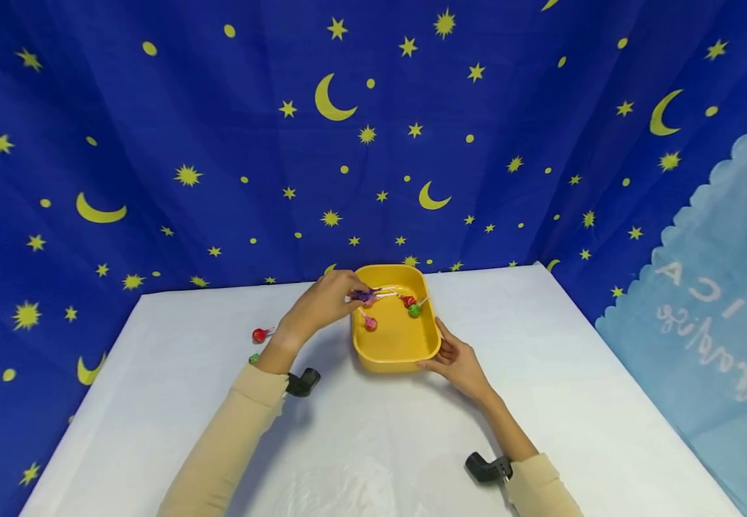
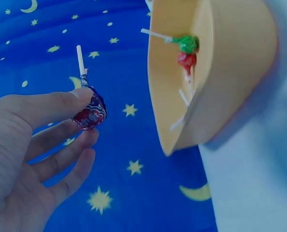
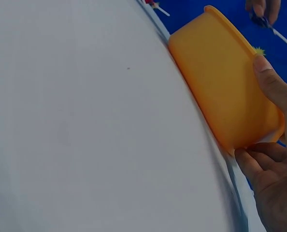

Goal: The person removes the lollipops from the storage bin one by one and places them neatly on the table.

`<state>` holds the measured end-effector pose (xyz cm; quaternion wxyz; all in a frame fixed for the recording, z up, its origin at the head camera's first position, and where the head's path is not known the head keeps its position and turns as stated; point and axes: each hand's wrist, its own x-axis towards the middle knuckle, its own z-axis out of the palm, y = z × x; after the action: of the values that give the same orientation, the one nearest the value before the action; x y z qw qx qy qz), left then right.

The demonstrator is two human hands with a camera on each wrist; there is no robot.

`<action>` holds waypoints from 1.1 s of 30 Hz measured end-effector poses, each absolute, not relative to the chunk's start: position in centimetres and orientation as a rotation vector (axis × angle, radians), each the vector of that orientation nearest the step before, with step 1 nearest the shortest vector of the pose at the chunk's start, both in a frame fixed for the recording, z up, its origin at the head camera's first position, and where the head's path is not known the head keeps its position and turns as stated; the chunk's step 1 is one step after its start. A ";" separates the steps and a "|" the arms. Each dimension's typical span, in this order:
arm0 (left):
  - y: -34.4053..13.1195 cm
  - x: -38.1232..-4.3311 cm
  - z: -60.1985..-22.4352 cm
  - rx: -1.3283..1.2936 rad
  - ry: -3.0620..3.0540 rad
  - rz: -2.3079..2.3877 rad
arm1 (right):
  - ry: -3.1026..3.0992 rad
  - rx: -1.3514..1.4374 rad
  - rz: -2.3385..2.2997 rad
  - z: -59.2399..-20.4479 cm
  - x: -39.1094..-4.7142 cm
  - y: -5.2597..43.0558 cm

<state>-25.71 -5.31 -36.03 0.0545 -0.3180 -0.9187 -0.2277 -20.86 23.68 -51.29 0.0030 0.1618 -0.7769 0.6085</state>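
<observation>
A lollipop in a dark purple wrapper [image 2: 91, 113] is pinched between the thumb and fingers of my left hand [image 1: 323, 305], above the left side of a yellow plastic container [image 1: 399, 350]. My right hand [image 1: 460, 365] grips the container at its near right corner, with the thumb [image 3: 264, 70] near the rim and the other fingers low on the wall. Inside the container lie a green lollipop [image 1: 415, 311], a red lollipop [image 1: 408, 301] and a pink lollipop [image 1: 371, 324]. Part of the container's left rim is hidden behind my left hand in the head view.
On the white table [image 1: 186, 409], left of my left forearm, lie a red lollipop [image 1: 259, 335] and a green lollipop [image 1: 254, 357], the latter partly hidden by the wrist. A blue curtain [image 1: 250, 143] with yellow stars and moons hangs behind the table's far edge.
</observation>
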 end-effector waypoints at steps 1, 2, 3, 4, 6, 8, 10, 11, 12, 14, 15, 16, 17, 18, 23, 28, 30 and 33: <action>-5.8 -25.5 -35.9 -0.959 -2.783 -0.675 | -2.437 0.502 1.915 -51.3 -20.9 23.7; -6.2 -25.3 -35.7 -0.952 -2.778 -0.660 | -2.436 0.504 1.924 -51.2 -21.0 23.6; -6.7 -25.0 -35.6 -0.948 -2.775 -0.647 | -2.436 0.507 1.934 -51.2 -21.0 23.6; -7.0 -24.8 -35.5 -0.949 -2.775 -0.633 | -2.434 0.503 1.949 -51.2 -21.0 23.6; -7.6 -24.3 -35.3 -0.962 -2.780 -0.619 | -2.432 0.506 1.973 -51.0 -20.9 23.6; -8.2 -23.6 -35.0 -0.965 -2.797 -0.613 | -2.433 0.519 1.976 -50.3 -20.5 23.5; -8.8 -22.8 -35.0 -0.964 -2.808 -0.604 | -2.438 0.519 1.971 -49.5 -20.1 23.4; -9.1 -22.4 -35.1 -0.959 -2.816 -0.600 | -2.445 0.520 1.961 -49.1 -20.0 23.3; -9.4 -21.9 -35.1 -0.950 -2.822 -0.594 | -2.450 0.517 1.955 -48.8 -19.8 23.2; -10.1 -20.9 -35.4 -0.935 -2.832 -0.578 | -2.456 0.516 1.952 -48.3 -19.6 23.0; -10.5 -20.5 -35.6 -0.924 -2.838 -0.574 | -2.459 0.515 1.955 -48.2 -19.5 23.0; -10.9 -20.1 -35.9 -0.913 -2.849 -0.576 | -2.461 0.517 1.956 -48.2 -19.5 23.0; -11.3 -19.6 -36.1 -0.909 -2.851 -0.576 | -2.460 0.521 1.957 -48.1 -19.5 23.0; -11.8 -19.2 -36.4 -0.906 -2.854 -0.575 | -2.457 0.526 1.960 -48.2 -19.5 23.0; -14.5 -17.6 -38.3 -0.895 -2.845 -0.608 | -2.433 0.536 1.969 -49.1 -20.3 23.2; -17.3 -16.3 -40.2 -0.825 -2.900 -0.665 | -2.429 0.529 1.957 -50.6 -21.0 23.4; -18.1 -15.8 -40.9 -0.798 -2.926 -0.678 | -2.437 0.528 1.937 -50.8 -21.0 23.5; -19.1 -14.9 -41.8 -0.805 -2.935 -0.683 | -2.442 0.529 1.912 -50.9 -20.9 23.6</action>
<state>-14.95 -19.09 -41.80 0.0111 -0.2581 -0.9409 -0.2188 -20.90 23.59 -50.95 -0.0023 0.1680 -0.7761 0.6078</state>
